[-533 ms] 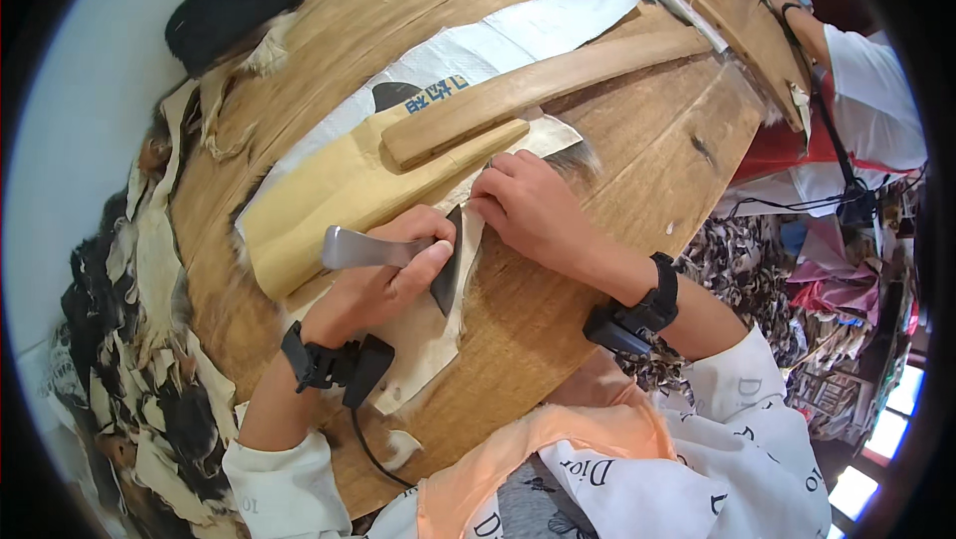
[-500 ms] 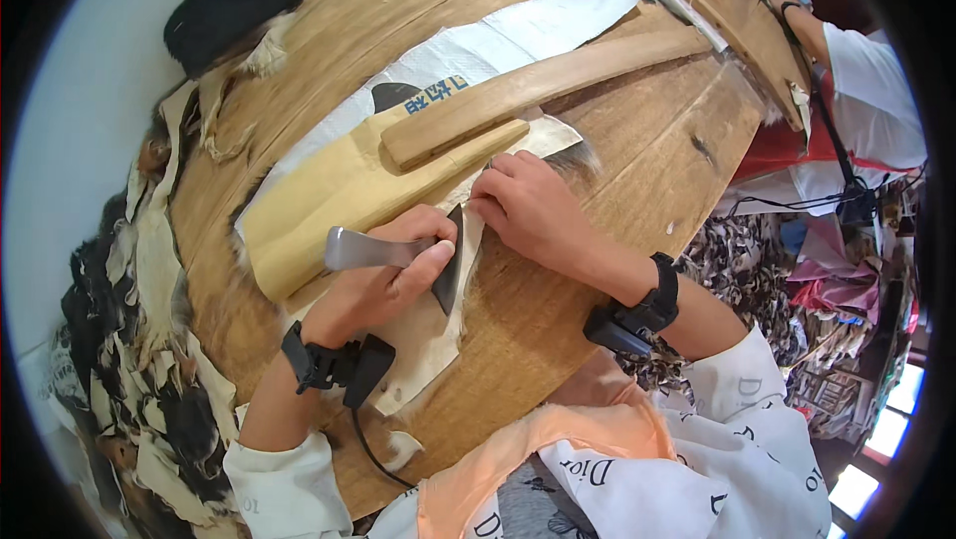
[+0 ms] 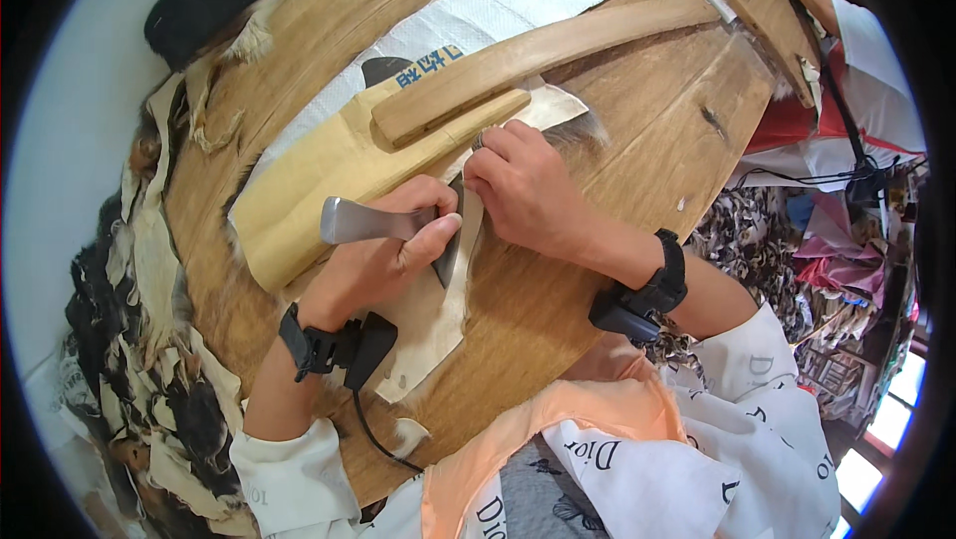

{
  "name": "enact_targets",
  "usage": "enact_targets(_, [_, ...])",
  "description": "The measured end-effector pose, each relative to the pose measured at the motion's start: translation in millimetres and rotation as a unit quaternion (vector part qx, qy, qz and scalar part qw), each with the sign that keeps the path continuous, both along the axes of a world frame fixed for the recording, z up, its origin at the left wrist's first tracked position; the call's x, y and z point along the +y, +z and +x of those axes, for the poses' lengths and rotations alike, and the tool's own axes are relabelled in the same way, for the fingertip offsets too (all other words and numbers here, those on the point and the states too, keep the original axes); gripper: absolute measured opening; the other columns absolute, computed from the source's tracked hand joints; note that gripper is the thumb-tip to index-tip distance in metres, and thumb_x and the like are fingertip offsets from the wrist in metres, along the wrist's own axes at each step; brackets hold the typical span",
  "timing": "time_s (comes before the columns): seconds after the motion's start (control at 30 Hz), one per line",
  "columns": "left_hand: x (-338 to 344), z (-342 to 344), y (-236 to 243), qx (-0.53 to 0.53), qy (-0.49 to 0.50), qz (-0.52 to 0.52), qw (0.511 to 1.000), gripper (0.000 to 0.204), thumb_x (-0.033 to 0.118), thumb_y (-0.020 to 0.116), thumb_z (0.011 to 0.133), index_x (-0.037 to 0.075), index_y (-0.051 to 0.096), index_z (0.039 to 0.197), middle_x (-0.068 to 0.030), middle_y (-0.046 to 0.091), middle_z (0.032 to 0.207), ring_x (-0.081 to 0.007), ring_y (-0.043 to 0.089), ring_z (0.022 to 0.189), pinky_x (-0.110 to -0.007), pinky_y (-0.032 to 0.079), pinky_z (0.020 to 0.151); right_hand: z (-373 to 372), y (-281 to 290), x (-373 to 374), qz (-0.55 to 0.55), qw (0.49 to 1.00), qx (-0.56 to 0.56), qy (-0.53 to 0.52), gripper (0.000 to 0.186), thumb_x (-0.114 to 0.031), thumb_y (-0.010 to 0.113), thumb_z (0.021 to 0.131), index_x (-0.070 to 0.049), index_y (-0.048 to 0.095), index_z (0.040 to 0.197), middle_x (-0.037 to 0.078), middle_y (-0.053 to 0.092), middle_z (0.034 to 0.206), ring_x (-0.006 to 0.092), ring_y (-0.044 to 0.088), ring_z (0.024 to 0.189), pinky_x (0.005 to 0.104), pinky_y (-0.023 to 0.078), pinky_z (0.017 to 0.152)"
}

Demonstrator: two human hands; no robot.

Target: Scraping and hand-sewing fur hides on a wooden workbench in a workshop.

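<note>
My left hand (image 3: pixel 408 230) is closed around a knife (image 3: pixel 342 222) with a grey metal handle and a broad, flat dark blade. The blade lies against the cream skin side of a fur pelt (image 3: pixel 428 325), close to its right edge. My right hand (image 3: pixel 523 186) is bent over the pelt just ahead of the blade, fingers pinched on its edge; the fingertips are partly hidden. Beside both hands, a folded yellow paper sheet (image 3: pixel 299 206) covers part of the pelt. A long wooden bar (image 3: pixel 538 56) lies across the paper.
A white woven sheet (image 3: pixel 498 6) lies beyond the bar on the wooden table (image 3: pixel 637 171). Fur scraps (image 3: pixel 159 380) pile along the left edge, with a black fur piece (image 3: pixel 209 11) at far left. Another person's arm (image 3: pixel 817 6) shows at far right.
The view has shifted slightly. Both hands and the knife have moved a little farther away along the pelt's edge, their grips unchanged.
</note>
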State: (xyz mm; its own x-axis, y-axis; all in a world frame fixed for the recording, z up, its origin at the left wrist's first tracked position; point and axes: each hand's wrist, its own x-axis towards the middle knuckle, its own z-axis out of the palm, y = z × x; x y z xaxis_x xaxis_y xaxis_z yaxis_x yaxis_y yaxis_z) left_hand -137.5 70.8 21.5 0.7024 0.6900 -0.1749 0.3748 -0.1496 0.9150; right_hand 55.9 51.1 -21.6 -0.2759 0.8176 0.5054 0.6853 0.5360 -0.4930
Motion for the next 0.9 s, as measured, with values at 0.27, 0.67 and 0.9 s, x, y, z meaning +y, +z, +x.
enact_targets(0.27, [1.3, 3.8, -1.2, -0.033, 0.033, -0.036, 0.998, 0.016, 0.02, 0.053, 0.091, 0.004, 0.051, 0.091, -0.0031, 0.048, 0.082, -0.0125, 0.044, 0.075, -0.025, 0.039, 0.069, -4.4, 7.9, -12.4, 0.004, 0.999, 0.043, 0.03, 0.013, -0.001, 0.064, 0.068, -0.005, 0.054, 0.074, 0.01, 0.05, 0.075, 0.0292, 0.049, 0.072, 0.0379, 0.041, 0.064])
enact_targets(0.67, [-26.4, -6.1, -6.8, -0.017, -0.011, 0.084, 0.996, 0.018, 0.02, 0.048, 0.089, 0.004, 0.05, 0.084, -0.0106, 0.048, 0.078, -0.0238, 0.047, 0.074, -0.032, 0.039, 0.068, -2.8, 24.2, -14.3, 0.018, 0.994, 0.112, 0.007, 0.014, -0.002, 0.067, 0.069, -0.005, 0.056, 0.075, 0.008, 0.05, 0.071, 0.0278, 0.049, 0.069, 0.0366, 0.04, 0.059])
enact_targets(0.9, [-54.5, -18.5, 1.0, 0.033, -0.016, 0.05, 0.998, 0.019, 0.022, 0.041, 0.089, 0.005, 0.048, 0.082, -0.0076, 0.042, 0.077, -0.0223, 0.041, 0.074, -0.032, 0.033, 0.072, -5.1, 38.5, -29.7, 0.052, 0.988, 0.145, 0.002, 0.014, 0.0, 0.067, 0.07, -0.005, 0.056, 0.077, 0.007, 0.049, 0.07, 0.0269, 0.048, 0.066, 0.0349, 0.04, 0.058])
